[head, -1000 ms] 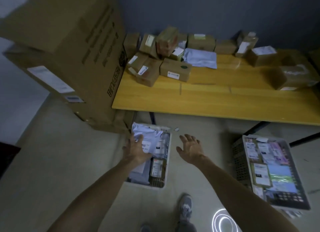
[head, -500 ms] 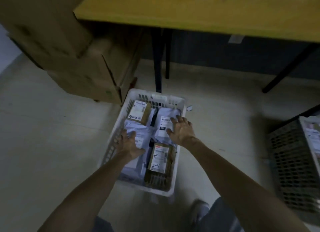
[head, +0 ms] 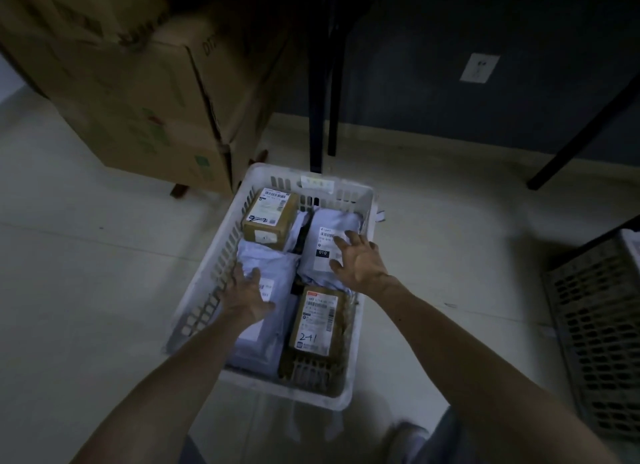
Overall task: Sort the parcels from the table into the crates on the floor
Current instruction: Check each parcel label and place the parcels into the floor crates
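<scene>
White crate (head: 364, 194), left hand (head: 247, 297), right hand (head: 360, 261)

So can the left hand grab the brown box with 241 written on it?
Probably yes. The left hand rests on a grey mailer bag right beside the brown box, whose top lies uncovered in the white crate. Nothing sits between them.

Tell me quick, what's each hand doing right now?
Left hand: open, flat on the near grey bag.
Right hand: open, spread on the 010-labelled bag.
</scene>
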